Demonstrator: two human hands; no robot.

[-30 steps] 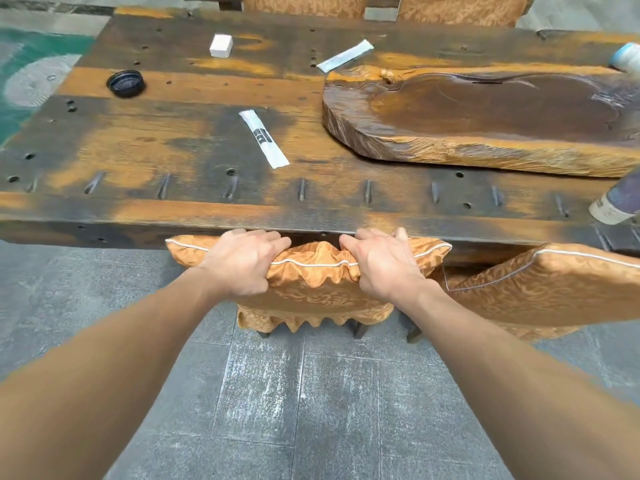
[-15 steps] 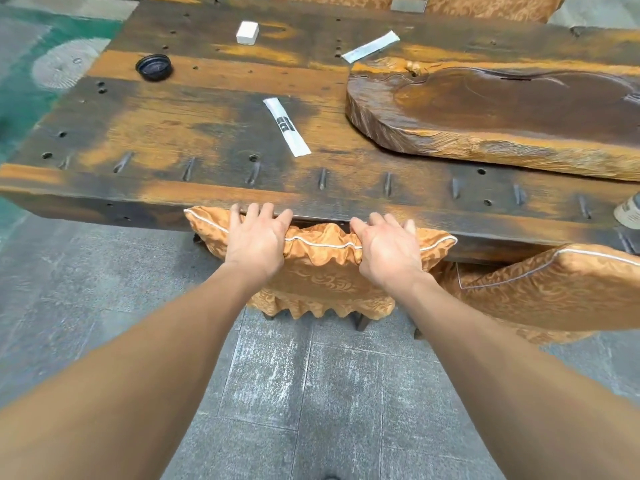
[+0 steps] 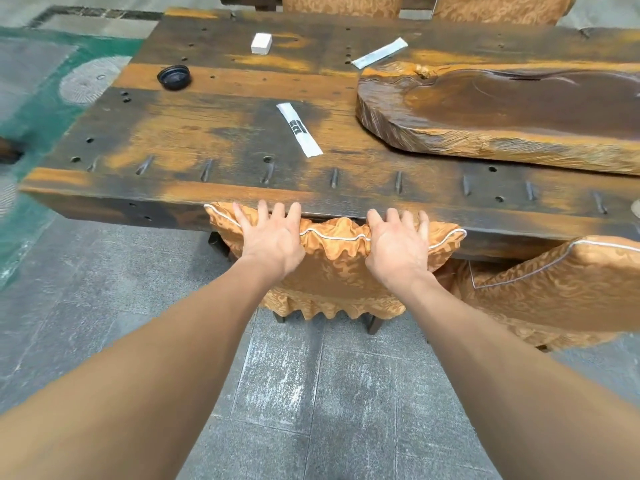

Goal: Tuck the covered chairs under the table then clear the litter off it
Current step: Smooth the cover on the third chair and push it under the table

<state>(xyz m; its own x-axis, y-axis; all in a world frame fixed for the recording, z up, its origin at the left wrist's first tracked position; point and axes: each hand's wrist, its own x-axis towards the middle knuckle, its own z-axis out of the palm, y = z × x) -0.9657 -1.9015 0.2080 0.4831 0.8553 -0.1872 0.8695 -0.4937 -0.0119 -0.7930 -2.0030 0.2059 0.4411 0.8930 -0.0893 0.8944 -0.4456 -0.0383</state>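
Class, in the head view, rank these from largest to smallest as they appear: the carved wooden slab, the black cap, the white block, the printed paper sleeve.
1. carved wooden slab
2. printed paper sleeve
3. black cap
4. white block, lying farther away, so its rank against the cap is unsure.

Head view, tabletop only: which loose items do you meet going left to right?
Black cap → white block → printed white wrapper → plain white wrapper → carved wooden tray.

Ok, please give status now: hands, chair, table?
Left hand and right hand flat on covered chair, fingers open. Chair back at table edge. Litter not yet cleared.
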